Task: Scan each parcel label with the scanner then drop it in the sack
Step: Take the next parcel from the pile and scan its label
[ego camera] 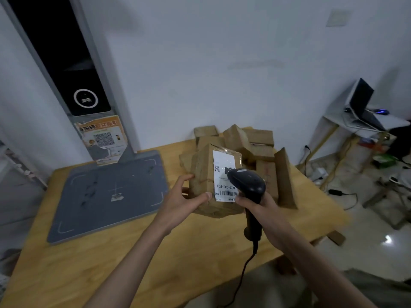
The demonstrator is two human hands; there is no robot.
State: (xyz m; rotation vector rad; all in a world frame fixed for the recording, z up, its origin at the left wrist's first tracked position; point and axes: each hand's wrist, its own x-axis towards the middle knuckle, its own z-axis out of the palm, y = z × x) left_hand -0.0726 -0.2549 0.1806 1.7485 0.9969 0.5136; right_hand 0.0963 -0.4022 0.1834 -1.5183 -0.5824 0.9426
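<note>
A brown cardboard parcel (203, 174) stands on the wooden table (155, 252), its white label (223, 174) facing me. My left hand (184, 196) grips the parcel's left and lower edge. In my right hand (255, 204) is a black corded handheld scanner (248, 183), its head right over the label near the barcode. Behind them is a pile of several more brown parcels (255, 141). No sack shows in the view.
A grey scanning platform (106, 192) with a tall post and a dark screen (73, 74) fills the table's left. To the right, a small white table with a laptop (364, 107), and cables and clutter on the floor (355, 185).
</note>
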